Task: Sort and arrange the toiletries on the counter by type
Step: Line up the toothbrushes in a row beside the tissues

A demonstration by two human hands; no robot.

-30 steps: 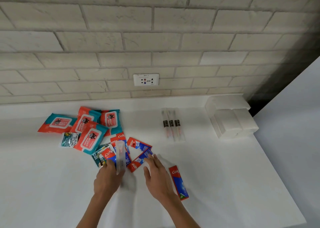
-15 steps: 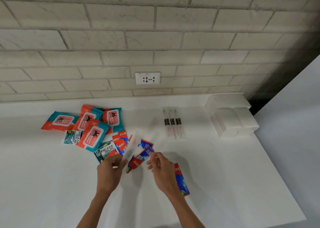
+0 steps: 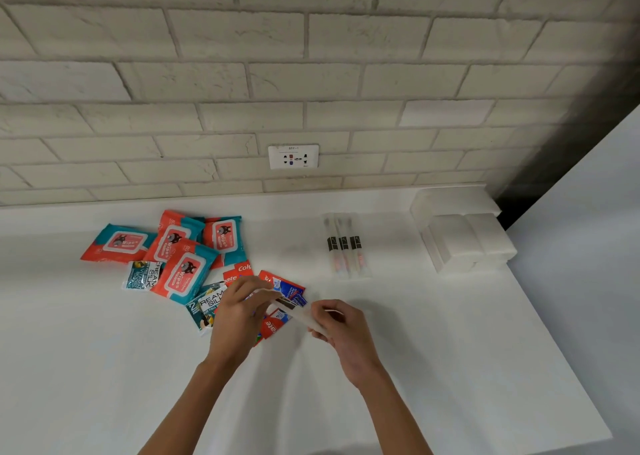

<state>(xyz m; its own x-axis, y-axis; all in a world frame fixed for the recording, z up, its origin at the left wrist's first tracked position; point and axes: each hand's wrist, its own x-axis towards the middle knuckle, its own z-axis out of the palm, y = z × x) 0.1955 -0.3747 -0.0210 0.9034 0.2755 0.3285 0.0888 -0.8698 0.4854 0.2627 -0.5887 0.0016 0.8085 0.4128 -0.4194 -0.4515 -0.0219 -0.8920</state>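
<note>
Both hands (image 3: pixel 239 319) (image 3: pixel 343 330) in pinching grip on one wrapped toothbrush (image 3: pixel 298 311) above "Colgate" sachets (image 3: pixel 277 326), "Wipes" packs (image 3: pixel 183 271) beside.

Even overhead light is washing out the white counter (image 3: pixel 450 368), soft shadows are falling under both arms, the right corner is darkening, and brick lines are bending at the edges.

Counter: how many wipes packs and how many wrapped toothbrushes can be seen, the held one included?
Wipes packs: 4
Wrapped toothbrushes: 4 (3 in a row, plus the held toothbrush between left hand and right hand)
Total: 8
</note>
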